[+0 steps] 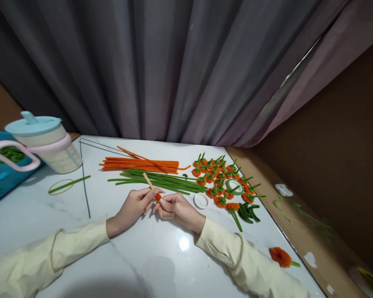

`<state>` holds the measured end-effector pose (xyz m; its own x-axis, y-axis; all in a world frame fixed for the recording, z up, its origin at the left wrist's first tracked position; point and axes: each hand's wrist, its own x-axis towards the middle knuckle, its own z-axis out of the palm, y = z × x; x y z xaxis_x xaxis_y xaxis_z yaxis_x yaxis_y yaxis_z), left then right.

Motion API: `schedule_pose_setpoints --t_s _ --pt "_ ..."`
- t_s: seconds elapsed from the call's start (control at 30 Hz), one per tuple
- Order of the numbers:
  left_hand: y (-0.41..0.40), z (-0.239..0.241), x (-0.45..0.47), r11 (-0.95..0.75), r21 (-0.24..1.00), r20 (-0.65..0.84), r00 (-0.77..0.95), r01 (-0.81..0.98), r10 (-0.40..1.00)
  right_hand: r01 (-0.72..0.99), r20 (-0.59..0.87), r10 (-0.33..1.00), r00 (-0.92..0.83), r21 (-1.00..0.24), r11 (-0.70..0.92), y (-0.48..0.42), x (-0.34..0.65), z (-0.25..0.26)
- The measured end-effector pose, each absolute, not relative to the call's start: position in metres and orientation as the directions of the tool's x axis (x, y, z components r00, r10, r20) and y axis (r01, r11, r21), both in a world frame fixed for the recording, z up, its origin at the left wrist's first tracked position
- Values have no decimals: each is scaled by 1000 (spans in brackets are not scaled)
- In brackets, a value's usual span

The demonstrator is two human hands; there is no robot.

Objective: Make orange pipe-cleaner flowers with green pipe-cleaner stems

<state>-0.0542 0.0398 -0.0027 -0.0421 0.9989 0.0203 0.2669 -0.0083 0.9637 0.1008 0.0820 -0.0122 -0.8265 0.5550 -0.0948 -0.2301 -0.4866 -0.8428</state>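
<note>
Between the fingers of my left hand (136,205) is a thin wooden stick (148,181), tilted with its far end up and to the left. Orange pipe cleaner (158,197) is wrapped around the stick low down, where both hands meet. My right hand (179,210) pinches at this orange wrap, its thumb and fingertips close together. Just beyond the hands lie a bundle of green pipe cleaners (161,181) and, farther back, a bundle of orange pipe cleaners (139,164). The stick's lower end is hidden by fingers.
Several small orange pumpkins with green stems (216,176) cluster at right, around a green tape roll (234,186). Nearer are a white ring (201,201), dark green leaf pieces (248,212) and an orange flower (280,257). A lidded cup (54,145) and blue basket (15,180) stand left.
</note>
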Motion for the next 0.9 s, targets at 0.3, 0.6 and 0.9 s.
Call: schedule_pose_setpoints --t_s 0.3,0.6,0.9 --pt "38 -2 -50 -3 964 21 -64 267 998 -224 -104 628 -771 -879 -421 77 98 -13" --pt "43 2 -59 41 960 -53 35 278 998 -104 -105 616 -781 -951 -293 79 100 -6" --pt "57 66 -101 79 980 -163 508 182 846 221 39 632 -774 -918 328 88 122 40"
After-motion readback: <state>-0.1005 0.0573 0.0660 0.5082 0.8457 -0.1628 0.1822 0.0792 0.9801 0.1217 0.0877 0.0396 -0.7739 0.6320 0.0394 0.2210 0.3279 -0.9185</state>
